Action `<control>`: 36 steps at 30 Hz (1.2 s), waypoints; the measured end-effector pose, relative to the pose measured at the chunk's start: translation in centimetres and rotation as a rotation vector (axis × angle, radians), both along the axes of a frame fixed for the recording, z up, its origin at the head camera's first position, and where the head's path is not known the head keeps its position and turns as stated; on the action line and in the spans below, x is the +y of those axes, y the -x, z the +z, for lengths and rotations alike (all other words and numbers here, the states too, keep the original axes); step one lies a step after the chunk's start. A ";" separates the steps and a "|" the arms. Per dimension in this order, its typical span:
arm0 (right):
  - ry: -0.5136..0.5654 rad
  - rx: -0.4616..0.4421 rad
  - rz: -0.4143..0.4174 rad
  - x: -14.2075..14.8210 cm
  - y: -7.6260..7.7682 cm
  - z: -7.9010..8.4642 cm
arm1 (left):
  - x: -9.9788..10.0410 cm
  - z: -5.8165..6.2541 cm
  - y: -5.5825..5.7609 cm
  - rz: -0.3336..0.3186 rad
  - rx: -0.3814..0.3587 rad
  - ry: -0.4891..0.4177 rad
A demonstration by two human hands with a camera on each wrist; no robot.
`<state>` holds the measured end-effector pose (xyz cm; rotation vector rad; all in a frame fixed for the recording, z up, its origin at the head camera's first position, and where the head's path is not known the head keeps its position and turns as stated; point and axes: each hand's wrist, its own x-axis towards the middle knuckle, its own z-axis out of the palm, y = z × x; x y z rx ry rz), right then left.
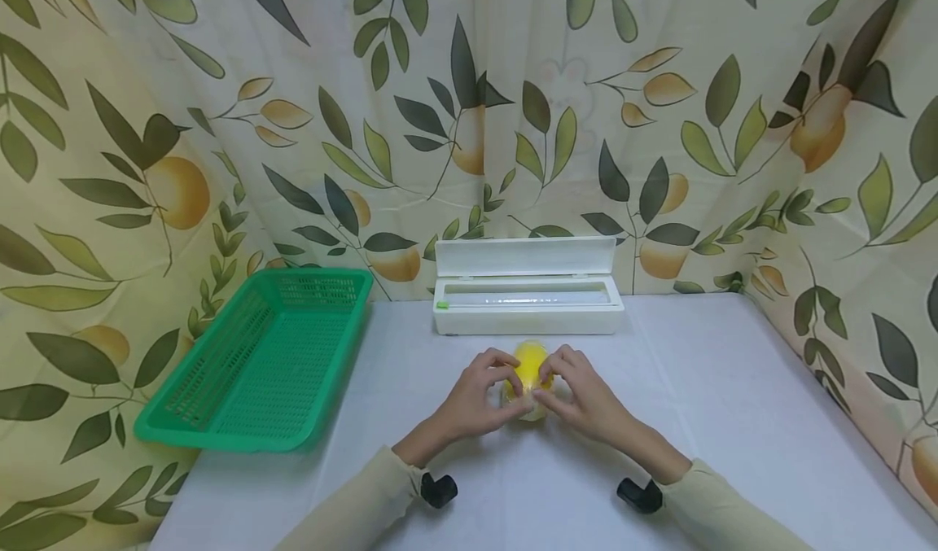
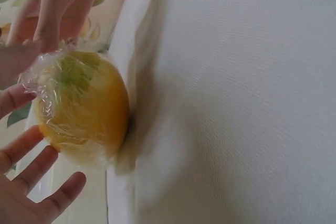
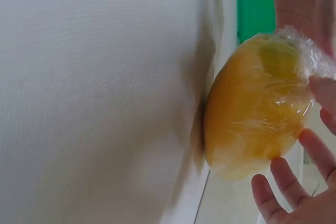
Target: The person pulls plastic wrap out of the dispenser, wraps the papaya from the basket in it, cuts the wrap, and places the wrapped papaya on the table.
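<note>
A yellow fruit with a green patch rests on the white-covered table, wrapped in clear cling film. My left hand is at its left side, thumb and index finger pinching the gathered film at the top. From the right, my right hand pinches the same bunch of film, its thumb close to the left one. In both wrist views the other fingers spread along the fruit, with some fingertips right at its surface. The film is crumpled where the hands meet and smoother lower down the fruit.
Behind the fruit stands a white cling film dispenser, its lid raised and a roll inside. A green plastic basket sits to the left on the table. Leaf-patterned curtains enclose the back and sides.
</note>
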<state>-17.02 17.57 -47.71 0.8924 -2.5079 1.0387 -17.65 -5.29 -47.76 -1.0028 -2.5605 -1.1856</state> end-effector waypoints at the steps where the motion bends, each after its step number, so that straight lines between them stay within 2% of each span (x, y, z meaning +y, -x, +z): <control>1: 0.003 0.001 0.001 0.0 0.0 0.0 | 0.1 0.0 0.1 0.008 -0.005 -0.013; 5: 0.017 0.023 -0.004 0.0 0.0 -0.2 | 0.3 -0.3 0.5 0.029 -0.036 -0.076; 10: 0.033 0.040 -0.014 -0.2 0.1 -0.4 | 0.2 -0.6 0.9 0.050 -0.134 -0.159; 13: 0.038 0.046 -0.011 -0.5 0.3 -0.2 | 0.2 -0.5 0.9 0.064 -0.167 -0.184; 19: 0.050 0.054 -0.023 -1.1 0.7 0.2 | 0.4 -0.5 0.9 0.072 -0.162 -0.170; 22: 0.039 0.053 -0.041 -1.2 0.6 0.3 | 0.2 -0.7 1.0 0.055 -0.158 -0.161; 26: 0.011 0.064 -0.046 -0.8 0.4 0.1 | -0.1 -1.1 1.2 0.020 -0.159 -0.159; 30: 0.007 0.074 -0.026 -0.1 0.4 -0.3 | 0.0 -1.4 1.3 0.025 -0.155 -0.164; 36: 0.011 0.001 -0.007 0.7 0.3 -0.5 | 0.3 -1.4 1.6 0.051 -0.201 -0.174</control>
